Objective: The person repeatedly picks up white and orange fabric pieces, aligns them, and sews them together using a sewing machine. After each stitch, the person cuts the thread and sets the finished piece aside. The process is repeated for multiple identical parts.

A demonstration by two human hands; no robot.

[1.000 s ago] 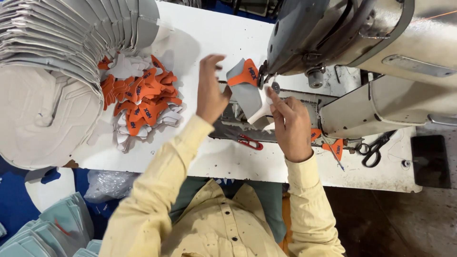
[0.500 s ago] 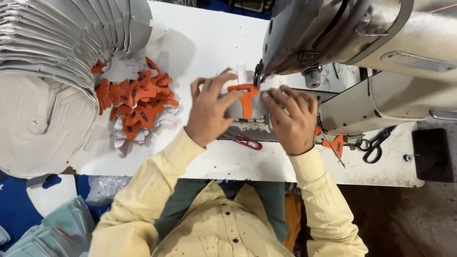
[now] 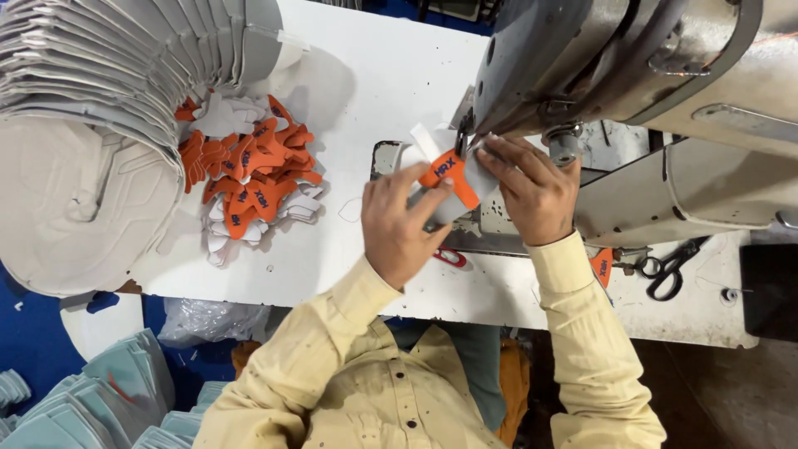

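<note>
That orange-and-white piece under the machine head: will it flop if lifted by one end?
Probably floppy: the piece curves between the left hand and right hand. Likely light, being thin like those in the pile. Flat, so unlikely to roll.

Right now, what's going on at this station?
A person in a pale yellow shirt is working at a sewing machine. Both hands press a grey piece with an orange patch flat under the machine's head: left hand on its near side, right hand beside the needle area. A pile of orange patches and a fanned stack of grey pieces lie to the left. Scissors lie to the right.
</note>
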